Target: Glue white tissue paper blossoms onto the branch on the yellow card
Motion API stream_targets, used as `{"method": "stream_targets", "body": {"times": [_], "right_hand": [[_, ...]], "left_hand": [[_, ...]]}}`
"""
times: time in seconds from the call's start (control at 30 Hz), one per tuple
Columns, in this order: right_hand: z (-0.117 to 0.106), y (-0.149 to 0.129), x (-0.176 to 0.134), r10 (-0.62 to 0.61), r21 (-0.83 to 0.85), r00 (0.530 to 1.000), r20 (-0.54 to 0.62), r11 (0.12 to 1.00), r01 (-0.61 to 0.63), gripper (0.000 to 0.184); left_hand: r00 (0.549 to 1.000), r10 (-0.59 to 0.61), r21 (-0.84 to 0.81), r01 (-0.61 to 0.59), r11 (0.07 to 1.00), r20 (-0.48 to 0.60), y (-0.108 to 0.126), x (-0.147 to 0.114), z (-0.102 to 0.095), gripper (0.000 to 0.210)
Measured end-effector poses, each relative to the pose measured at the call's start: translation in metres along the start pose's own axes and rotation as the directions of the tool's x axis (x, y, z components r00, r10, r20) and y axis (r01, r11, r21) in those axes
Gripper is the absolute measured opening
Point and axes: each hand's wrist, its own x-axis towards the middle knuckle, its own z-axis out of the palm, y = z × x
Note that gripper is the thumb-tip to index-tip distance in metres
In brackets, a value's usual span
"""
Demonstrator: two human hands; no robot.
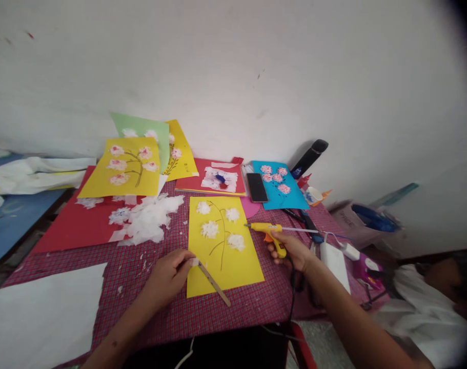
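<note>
My right hand is wrapped round the handle of a yellow glue gun, with a glue stick jutting from its back. The nozzle points left, at the right edge of a yellow sheet that bears white paper flowers on drawn brown stems. At the sheet's lower left, my left hand pinches a small white paper piece. A flat wooden stick lies slantwise across the sheet's lower edge, its upper end close by those fingertips; whether they touch it I cannot tell.
Torn white paper lies on a red sheet. Finished flower sheets lean at the back left. A phone, blue sheet and black bottle stand behind. A person's white sleeve is at right.
</note>
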Motion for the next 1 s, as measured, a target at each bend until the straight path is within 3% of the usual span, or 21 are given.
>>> {"method": "stream_targets", "body": {"times": [0.17,0.33,0.4,0.43,0.5,0.6,0.7,0.87,0.93,1.0], "right_hand": [[0.0,-0.012,-0.003,-0.106,-0.308,0.984,-0.144,0.95,0.057,0.038],[0.007,-0.016,-0.034,-0.365,-0.585,0.89,-0.273,0.797,0.148,0.025],[0.029,-0.006,-0.052,-0.624,-0.815,0.776,-0.091,0.495,0.301,0.021],[0.046,0.0,-0.061,-0.675,-0.828,0.734,0.072,0.369,0.421,0.021],[0.085,0.011,-0.076,-0.637,-0.77,0.695,0.333,0.242,0.59,0.023],[0.14,0.019,-0.085,-0.533,-0.829,0.75,0.392,0.149,0.539,0.026],[0.172,0.016,-0.081,-0.459,-0.893,0.8,0.386,0.032,0.449,0.022],[0.174,0.013,-0.074,-0.421,-0.93,0.844,0.333,0.0,0.367,0.02],[0.164,0.018,-0.074,-0.451,-0.922,0.835,0.315,0.066,0.383,0.018],[0.151,0.026,-0.077,-0.511,-0.858,0.803,0.307,0.216,0.465,0.019]], "left_hand": [[1.0,0.021,0.005,-0.021,1.0,-0.005,-0.002,0.0,0.0,0.023],[1.0,-0.011,-0.02,0.011,1.0,-0.013,0.0,0.0,0.0,0.023],[0.998,-0.057,-0.061,0.056,0.997,-0.014,0.002,0.0,-0.002,0.023],[0.996,-0.086,-0.086,0.085,0.993,-0.016,0.003,0.0,-0.003,0.023],[0.989,-0.148,-0.141,0.144,0.979,-0.015,0.003,0.001,-0.004,0.024],[0.976,-0.218,-0.219,0.212,0.952,-0.002,0.003,0.001,-0.005,0.027],[0.966,-0.259,-0.302,0.253,0.919,0.02,0.004,0.003,-0.004,0.029],[0.947,-0.319,-0.379,0.306,0.873,0.029,0.005,0.008,-0.003,0.03],[0.937,-0.348,-0.38,0.331,0.864,0.027,0.004,0.01,-0.004,0.031],[0.926,-0.376,-0.381,0.359,0.852,0.031,0.005,0.011,-0.005,0.031]]}}
